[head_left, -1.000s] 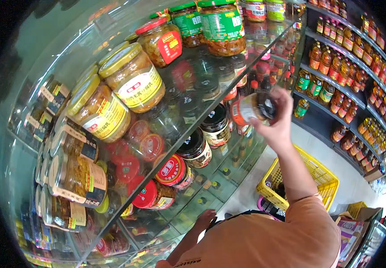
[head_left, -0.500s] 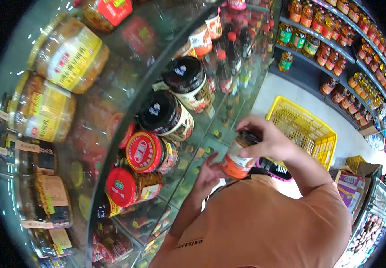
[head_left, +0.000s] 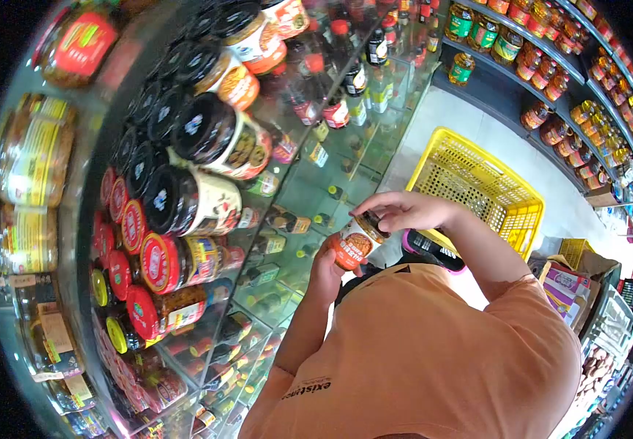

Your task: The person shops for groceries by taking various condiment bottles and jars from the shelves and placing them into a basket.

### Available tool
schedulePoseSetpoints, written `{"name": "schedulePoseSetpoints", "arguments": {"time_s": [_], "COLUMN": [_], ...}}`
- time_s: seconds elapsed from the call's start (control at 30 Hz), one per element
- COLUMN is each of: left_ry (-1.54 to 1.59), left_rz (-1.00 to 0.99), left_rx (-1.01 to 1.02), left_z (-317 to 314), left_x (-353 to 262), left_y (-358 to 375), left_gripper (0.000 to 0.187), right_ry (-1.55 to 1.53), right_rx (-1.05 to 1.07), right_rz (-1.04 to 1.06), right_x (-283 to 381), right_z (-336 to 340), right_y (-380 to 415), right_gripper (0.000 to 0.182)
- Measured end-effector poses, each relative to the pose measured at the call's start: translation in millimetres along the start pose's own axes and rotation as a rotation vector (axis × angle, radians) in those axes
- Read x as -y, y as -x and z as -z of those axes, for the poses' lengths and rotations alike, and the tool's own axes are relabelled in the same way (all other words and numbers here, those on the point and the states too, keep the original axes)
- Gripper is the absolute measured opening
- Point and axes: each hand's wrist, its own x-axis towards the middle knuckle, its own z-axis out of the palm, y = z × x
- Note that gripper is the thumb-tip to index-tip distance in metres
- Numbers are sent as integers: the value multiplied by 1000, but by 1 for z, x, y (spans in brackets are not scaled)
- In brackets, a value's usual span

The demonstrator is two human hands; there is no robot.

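Note:
A glass jar (head_left: 355,244) with a dark lid and an orange-and-white label is tilted between my two hands, in front of my chest. My left hand (head_left: 325,272) is closed round its lower end, with the fingertips at the base. From the right, my right hand (head_left: 409,211) grips the jar at its dark lid, thumb and fingers on either side. The label faces up toward the camera. Left of my hands, a glass shelf bears a black-lidded jar (head_left: 210,201) and a red-lidded jar (head_left: 177,263) among several others.
A yellow plastic basket (head_left: 477,192) is on the pale floor beyond my right forearm. Racks of bottles (head_left: 543,73) stand at the upper right. Larger jars (head_left: 35,157) line the far-left shelf. Cardboard boxes (head_left: 567,293) are at the right.
My left hand, open beside the jar before, has closed round its lower end. Jar and both hands have shifted left and slightly up in view. The view has swung, showing more shelf jars.

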Motion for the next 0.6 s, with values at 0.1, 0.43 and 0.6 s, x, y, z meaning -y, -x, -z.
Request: {"name": "schedulePoseSetpoints", "arguments": {"time_s": [0.1, 0.43, 0.6], "left_ry": [165, -389, -329], "left_rz": [108, 284, 387], "left_rx": [-51, -335, -670], "left_z": [-31, -14, 30], "left_x": [5, 106, 210], "left_y": [-16, -11, 85], "left_gripper": [75, 55, 44], "right_ry": [-196, 311, 765], "right_rx": [70, -413, -427], "right_rz": [-67, -318, -683], "right_x": [-15, -129, -243], "right_z": [21, 136, 170], "right_y": [19, 104, 116], "right_gripper": [45, 50, 58]}}
